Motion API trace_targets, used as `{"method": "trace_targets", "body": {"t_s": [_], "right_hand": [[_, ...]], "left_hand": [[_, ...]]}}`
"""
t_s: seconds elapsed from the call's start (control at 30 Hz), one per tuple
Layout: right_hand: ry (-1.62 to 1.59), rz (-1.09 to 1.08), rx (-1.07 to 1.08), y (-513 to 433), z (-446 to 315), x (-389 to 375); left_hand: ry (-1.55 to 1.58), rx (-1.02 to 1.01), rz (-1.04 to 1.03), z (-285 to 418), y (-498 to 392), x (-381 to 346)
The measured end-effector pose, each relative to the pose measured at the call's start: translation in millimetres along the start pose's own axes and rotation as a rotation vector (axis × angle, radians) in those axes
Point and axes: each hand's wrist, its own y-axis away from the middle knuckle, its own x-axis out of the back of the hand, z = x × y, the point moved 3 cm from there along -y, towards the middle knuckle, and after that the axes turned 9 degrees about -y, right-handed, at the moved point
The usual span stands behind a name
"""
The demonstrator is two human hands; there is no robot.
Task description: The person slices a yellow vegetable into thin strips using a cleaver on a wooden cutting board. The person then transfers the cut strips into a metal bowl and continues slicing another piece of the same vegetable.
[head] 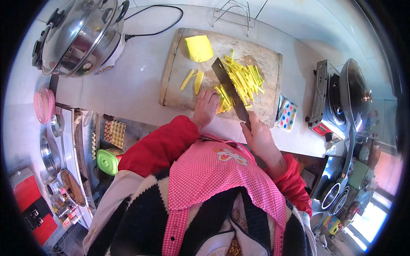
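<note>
My right hand grips the handle of a dark-bladed cleaver, whose blade points away from me over a wooden cutting board. The fingertips of my left hand press on a small stack of yellow vegetable slices, partly hidden by the blade and my fingers. Right of the cleaver lies a heap of thin yellow vegetable strips, some green-edged. A yellow vegetable block rests near the board's far left corner. Several loose pieces lie below it.
At the left stands a glass-lidded electric pot with a black cord. Behind the board is a wire rack. A dotted cloth lies against the board's right side. Farther right, a lidded wok sits on a portable gas stove.
</note>
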Motion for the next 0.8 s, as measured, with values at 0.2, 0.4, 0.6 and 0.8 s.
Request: {"method": "trace_targets", "body": {"t_s": [0.2, 0.4, 0.6, 0.8], "right_hand": [[0.057, -0.048, -0.022, -5.8, 10.5, -1.8], [0.126, -0.073, -0.072, 2.4, 6.3, -16.6], [0.105, -0.089, -0.095, -0.5, 5.8, -11.2], [0.199, -0.040, -0.037, -16.6, 8.3, -27.3]], "left_hand": [[-0.011, 0.004, -0.016, 2.1, -2.6, 3.9], [-0.032, -0.030, -0.006, -1.0, 7.5, 0.5], [-0.029, -0.004, -0.059, 3.1, 3.3, 1.1], [-0.055, -0.067, -0.039, -4.3, -3.9, -4.5]]}}
